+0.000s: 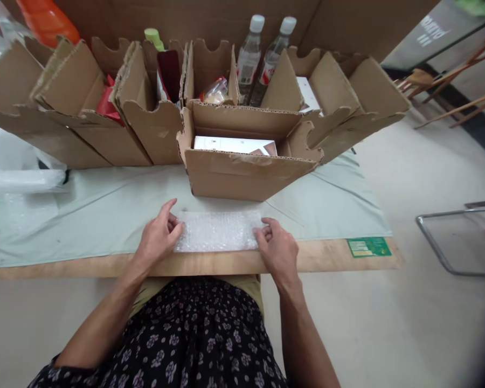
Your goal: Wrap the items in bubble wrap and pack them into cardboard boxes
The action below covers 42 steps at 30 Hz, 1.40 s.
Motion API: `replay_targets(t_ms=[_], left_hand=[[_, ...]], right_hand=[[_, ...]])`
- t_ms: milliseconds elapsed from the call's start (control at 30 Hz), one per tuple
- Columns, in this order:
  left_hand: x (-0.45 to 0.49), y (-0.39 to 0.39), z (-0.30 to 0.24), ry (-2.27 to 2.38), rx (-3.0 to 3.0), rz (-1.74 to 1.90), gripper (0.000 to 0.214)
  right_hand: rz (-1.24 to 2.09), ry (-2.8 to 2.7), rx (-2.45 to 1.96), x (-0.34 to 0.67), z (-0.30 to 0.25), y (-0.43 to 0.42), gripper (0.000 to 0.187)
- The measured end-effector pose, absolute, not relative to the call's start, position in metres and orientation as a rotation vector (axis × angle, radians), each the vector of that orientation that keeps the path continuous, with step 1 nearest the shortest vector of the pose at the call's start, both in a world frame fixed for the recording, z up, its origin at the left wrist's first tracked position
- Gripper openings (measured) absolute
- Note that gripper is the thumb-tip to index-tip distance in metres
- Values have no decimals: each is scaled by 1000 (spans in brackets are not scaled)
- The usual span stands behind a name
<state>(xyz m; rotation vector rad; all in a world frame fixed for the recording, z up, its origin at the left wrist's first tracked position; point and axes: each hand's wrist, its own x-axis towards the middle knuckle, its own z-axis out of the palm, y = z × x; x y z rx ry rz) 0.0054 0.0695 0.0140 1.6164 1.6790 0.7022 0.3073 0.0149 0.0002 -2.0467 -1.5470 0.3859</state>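
A flat, folded piece of clear bubble wrap (218,230) lies along the front of the table, partly over the wooden edge. My left hand (160,229) is at its left end, thumb and fingers closing on the corner while the index finger points away. At the other end, my right hand (275,245) pinches the side of the wrap between thumb and curled fingers. Just beyond it stands a cardboard bin (242,175), with a white box (230,144) inside. Whether the wrap encloses anything cannot be made out.
Behind stands a row of cardboard bins (161,134) holding packets and boxes. Two clear bottles (248,59) with white caps rise among them. More clear plastic wrap (24,180) lies at the left. A green label (369,247) sits on the table's front edge. A metal-framed chair (436,248) is at right.
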Motion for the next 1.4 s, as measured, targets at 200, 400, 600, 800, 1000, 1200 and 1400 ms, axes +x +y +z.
replay_targets(t_ms=[200, 400, 600, 800, 1000, 1200, 1400], left_hand=[[2, 56, 5, 1811, 2083, 931, 51], [36, 33, 13, 1451, 2457, 761, 45], [33, 36, -26, 1473, 2603, 380, 52], [23, 32, -46, 1432, 2688, 415, 55], [15, 36, -40, 1426, 2462, 773, 53], [12, 47, -36, 1760, 2153, 983, 49], [40, 44, -24, 1665, 1873, 984, 6]], right_hand=[[-11, -1637, -2012, 315, -7, -7, 42], [140, -2002, -1623, 247, 9, 14, 37], [254, -2270, -1577, 223, -9, 30, 43], [-14, -2063, -1824, 304, -35, -5, 45], [-116, -1744, -1868, 337, -34, -4, 35], [-78, -1775, -1883, 315, -33, 39, 44], [119, -1692, -1742, 306, -41, 36, 46]])
